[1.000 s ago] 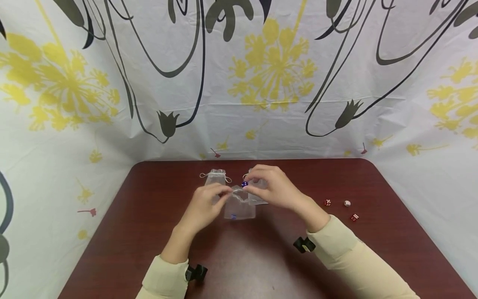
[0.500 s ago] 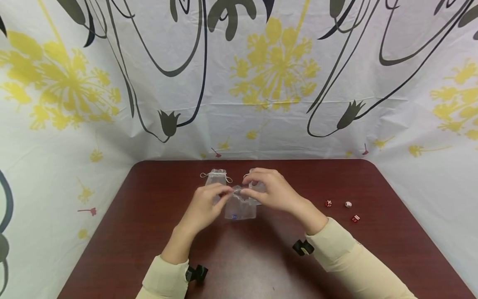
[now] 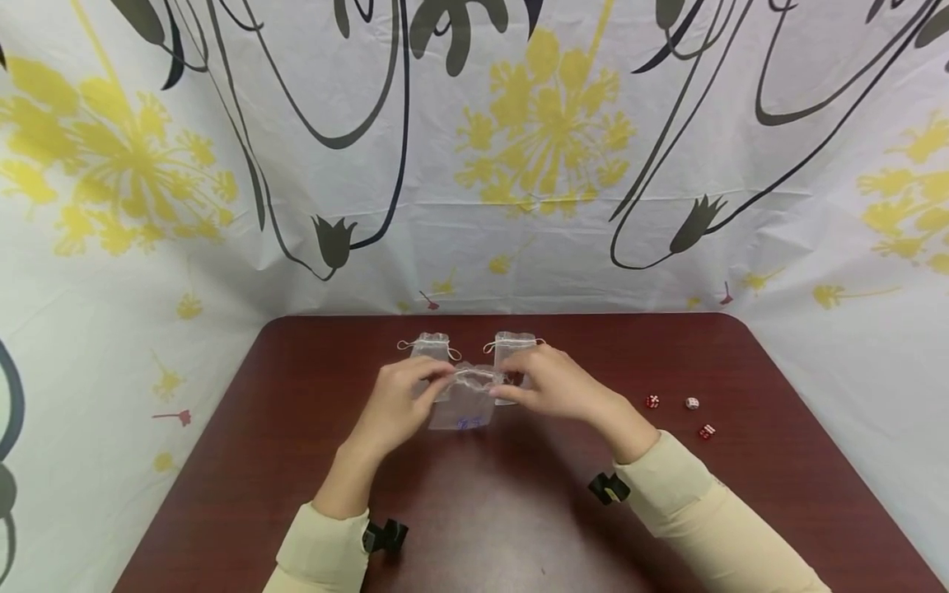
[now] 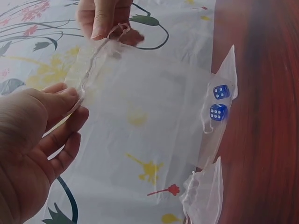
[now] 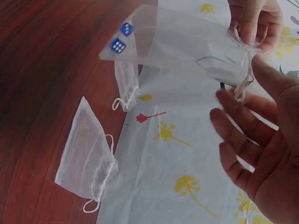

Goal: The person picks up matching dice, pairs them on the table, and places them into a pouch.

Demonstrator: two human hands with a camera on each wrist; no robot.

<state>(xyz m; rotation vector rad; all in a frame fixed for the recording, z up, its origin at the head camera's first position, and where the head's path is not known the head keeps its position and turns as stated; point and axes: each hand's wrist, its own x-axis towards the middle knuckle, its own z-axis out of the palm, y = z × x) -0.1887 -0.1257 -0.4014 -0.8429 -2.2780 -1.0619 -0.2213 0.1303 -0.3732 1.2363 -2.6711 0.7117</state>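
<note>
A sheer white drawstring pouch (image 3: 454, 410) hangs between both hands, its corded mouth uppermost. Two blue dice with white pips, one die (image 4: 218, 112) beside another die (image 4: 221, 91), lie at the bottom of it. My left hand (image 3: 396, 403) pinches one side of the pouch's mouth between thumb and forefinger. On the opposite side, the thumb and forefinger of my right hand (image 3: 563, 395) hold the rim by the cord. The other fingers of the right hand are spread away from the pouch in the right wrist view.
Behind the hands lie two more drawstring pouches, a left pouch (image 3: 431, 346) and a right pouch (image 3: 514, 346). At the right are a red die (image 3: 652, 401), a white die (image 3: 692, 403) and another red die (image 3: 707, 431). A patterned cloth (image 3: 549, 272) hangs behind the brown table (image 3: 311, 362).
The blue die pinched in my right hand has gone into the pouch, joining the one inside. My right hand has moved onto the rim, and the pouch has shifted slightly left.
</note>
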